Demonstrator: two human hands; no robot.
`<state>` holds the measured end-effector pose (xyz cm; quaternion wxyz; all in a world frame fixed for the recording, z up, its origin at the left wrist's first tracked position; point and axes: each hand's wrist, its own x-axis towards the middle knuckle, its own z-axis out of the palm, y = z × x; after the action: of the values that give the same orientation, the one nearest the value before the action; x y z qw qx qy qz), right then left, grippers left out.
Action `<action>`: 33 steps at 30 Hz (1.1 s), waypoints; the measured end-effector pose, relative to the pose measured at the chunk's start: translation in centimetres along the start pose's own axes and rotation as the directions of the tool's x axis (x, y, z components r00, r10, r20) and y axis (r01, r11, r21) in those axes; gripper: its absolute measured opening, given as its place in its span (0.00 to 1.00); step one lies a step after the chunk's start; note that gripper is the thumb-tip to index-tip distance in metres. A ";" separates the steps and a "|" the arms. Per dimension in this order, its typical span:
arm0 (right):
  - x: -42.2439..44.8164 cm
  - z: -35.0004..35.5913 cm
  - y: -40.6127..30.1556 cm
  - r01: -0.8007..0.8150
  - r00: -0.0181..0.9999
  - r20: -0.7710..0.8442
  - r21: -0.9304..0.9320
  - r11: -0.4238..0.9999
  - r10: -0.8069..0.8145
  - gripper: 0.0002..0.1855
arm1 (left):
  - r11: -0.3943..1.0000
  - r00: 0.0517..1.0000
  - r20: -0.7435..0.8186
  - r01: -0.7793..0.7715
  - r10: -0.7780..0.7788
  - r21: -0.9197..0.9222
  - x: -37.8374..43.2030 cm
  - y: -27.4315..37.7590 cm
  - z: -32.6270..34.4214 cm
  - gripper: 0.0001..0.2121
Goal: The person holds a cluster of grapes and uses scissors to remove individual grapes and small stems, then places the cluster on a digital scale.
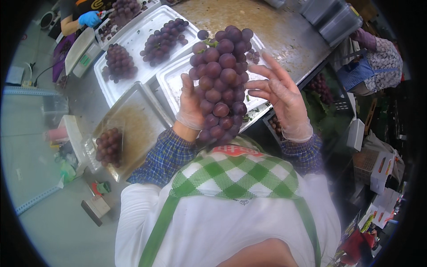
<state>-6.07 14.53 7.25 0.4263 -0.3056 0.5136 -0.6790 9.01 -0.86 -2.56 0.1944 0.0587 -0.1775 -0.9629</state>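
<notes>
A large bunch of purple grapes (222, 80) hangs upright before my chest, its green stem showing near the top left. My left hand (191, 103), in a thin clear glove, supports it from the left side, with part of the fingers hidden behind the grapes. On the other side my right hand (280, 93), gloved the same way, has its fingers spread, the tips close to the bunch; whether they touch it I cannot tell. Beneath the bunch lies a white foam tray (170, 81) with a few loose grapes and stem bits.
Another white foam tray (136, 83) holds two grape bunches. A packed bunch (109, 147) sits in clear plastic on a metal tray (143, 116). At the upper left are a weighing scale (85, 56) and a co-worker's blue-gloved hand (90, 19). Clear plastic containers (333, 20) stand stacked upper right, near another person.
</notes>
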 end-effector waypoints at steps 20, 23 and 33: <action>6.8 -0.1 2.6 -0.242 0.950 0.217 0.053 0.969 0.226 0.28 | 0.978 0.996 0.078 -0.026 0.043 -0.205 -0.6 2.6 -1.4 0.39; 8.2 -0.1 3.0 -0.262 0.940 0.228 0.001 0.965 0.255 0.29 | 0.984 0.994 0.072 -0.064 0.077 -0.168 -0.4 3.9 -1.9 0.39; 18.6 4.0 0.7 -0.069 0.898 0.406 -0.249 0.966 0.169 0.41 | 0.931 0.951 -0.144 -0.225 0.274 0.287 6.5 14.0 0.6 0.39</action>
<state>-10.85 -3.92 7.32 0.5306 -0.4605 0.5012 -0.5052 7.89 -15.22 2.84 0.3212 0.1490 -0.2932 -0.8881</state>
